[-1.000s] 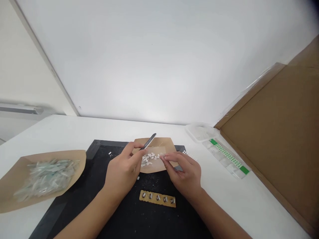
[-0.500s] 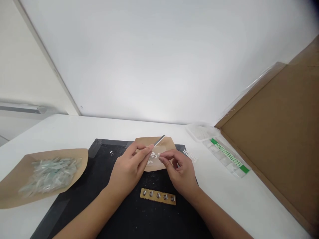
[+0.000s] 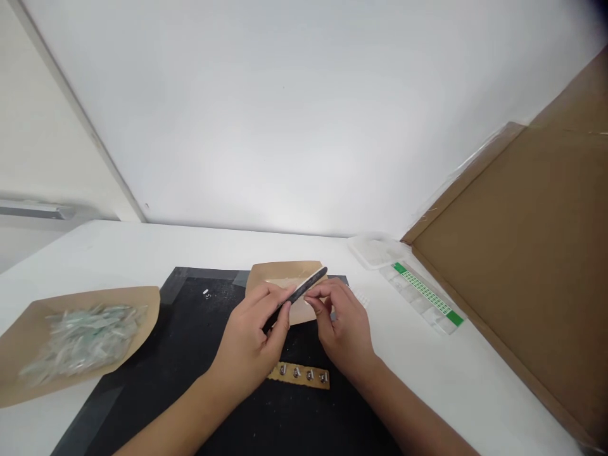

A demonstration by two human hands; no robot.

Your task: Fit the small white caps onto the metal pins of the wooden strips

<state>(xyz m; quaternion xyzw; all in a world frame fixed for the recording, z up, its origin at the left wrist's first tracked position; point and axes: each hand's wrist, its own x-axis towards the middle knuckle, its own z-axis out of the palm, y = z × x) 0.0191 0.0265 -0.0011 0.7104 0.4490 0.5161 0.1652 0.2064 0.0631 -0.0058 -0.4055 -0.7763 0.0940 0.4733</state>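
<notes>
My left hand (image 3: 260, 323) is closed round a black nail file (image 3: 308, 284), a flat stick with a rounded tip slanting up to the right. Close beside it, my right hand (image 3: 338, 316) pinches thumb and forefinger together near the file's edge. Whatever lies between those fingertips is too small to make out. Both hands are over a brown paper tray (image 3: 273, 271), whose contents they mostly hide. Below them, on the black mat (image 3: 190, 354), lies a golden-brown strip (image 3: 304, 375) with several small shiny metal pieces; my left hand covers its left end.
At left, another brown paper tray (image 3: 147, 301) holds a heap of clear plastic packets (image 3: 90, 342). Small white bits (image 3: 206, 293) lie on the mat. To the right are a clear plastic tray (image 3: 373, 250), a green-and-white labelled packet (image 3: 427, 296) and a large cardboard panel (image 3: 517, 253).
The file has turned from edge-on to show its black flat face and moved slightly right and down. My left hand now partly covers the strip. The whole view has shifted a little.
</notes>
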